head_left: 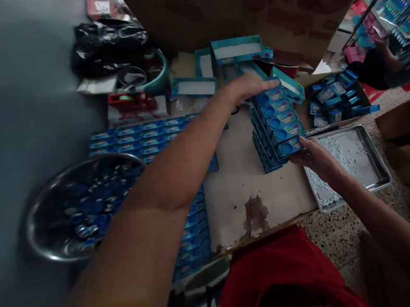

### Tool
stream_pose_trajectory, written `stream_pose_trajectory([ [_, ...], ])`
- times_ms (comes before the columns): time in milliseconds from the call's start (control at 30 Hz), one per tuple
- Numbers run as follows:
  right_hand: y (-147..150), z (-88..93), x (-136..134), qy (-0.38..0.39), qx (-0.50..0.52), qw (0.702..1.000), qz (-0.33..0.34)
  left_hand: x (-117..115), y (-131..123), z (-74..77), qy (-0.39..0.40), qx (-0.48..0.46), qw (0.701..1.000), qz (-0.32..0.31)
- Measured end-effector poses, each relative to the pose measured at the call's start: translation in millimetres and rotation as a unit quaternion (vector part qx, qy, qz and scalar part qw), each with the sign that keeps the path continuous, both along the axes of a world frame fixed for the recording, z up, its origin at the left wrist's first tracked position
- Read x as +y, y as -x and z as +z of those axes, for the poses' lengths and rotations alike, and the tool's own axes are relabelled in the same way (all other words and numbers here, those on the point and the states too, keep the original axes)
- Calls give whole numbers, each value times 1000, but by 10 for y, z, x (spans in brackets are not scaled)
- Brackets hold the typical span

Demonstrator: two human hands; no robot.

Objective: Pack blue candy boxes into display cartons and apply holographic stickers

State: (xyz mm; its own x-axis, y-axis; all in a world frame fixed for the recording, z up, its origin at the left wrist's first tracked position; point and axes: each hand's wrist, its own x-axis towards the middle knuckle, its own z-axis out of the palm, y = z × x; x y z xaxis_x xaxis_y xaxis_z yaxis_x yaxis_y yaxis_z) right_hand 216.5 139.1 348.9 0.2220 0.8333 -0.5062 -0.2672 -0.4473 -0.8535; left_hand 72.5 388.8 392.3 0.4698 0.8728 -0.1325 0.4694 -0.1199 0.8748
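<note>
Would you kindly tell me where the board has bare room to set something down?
The board is bare in the middle, between the rows of blue boxes and the stack held by the left hand and right hand, down to the brown stain. Crowded: the open boxes beyond, tray and bowl.

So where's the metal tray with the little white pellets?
The metal tray lies right of centre in the head view, on the speckled floor, by the right hand, beside the stack of blue boxes.
</note>
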Motion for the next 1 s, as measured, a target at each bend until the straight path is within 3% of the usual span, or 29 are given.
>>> stream_pose_trajectory([
  [133,-270,59,128,90,-117,979,138,25,26,-363,21,12,999,-25],
  [233,-666,94,314,72,-216,945,234,159,126,-461,20,7,999,-32],
  [300,-973,3,525,34,-259,937,234,319,205,-521,14,0,1000,-26],
  [367,-1234,-207,809,-18,-368,916,160,516,263,-642,-15,3,1000,13],
  [467,-1434,-666,1320,-83,-565,819,52,831,241,-942,-90,26,991,93],
  [533,-1448,-971,1662,-122,-637,757,78,1018,158,-1153,-143,35,983,110],
  [633,-1396,-1312,2094,-168,-691,680,178,1240,29,-1353,-228,61,965,113],
  [733,-1362,-1507,2389,-156,-705,649,241,1440,-16,-1365,-305,90,939,135],
  [800,-1358,-1582,2515,-140,-704,645,262,1607,-3,-1300,-337,107,929,106],
  [933,-1366,-1668,2642,-94,-704,644,284,2049,56,-1171,-329,238,913,-37],
  [1000,-1373,-1707,2678,-71,-698,651,288,2256,81,-1181,-307,328,883,-140],
])
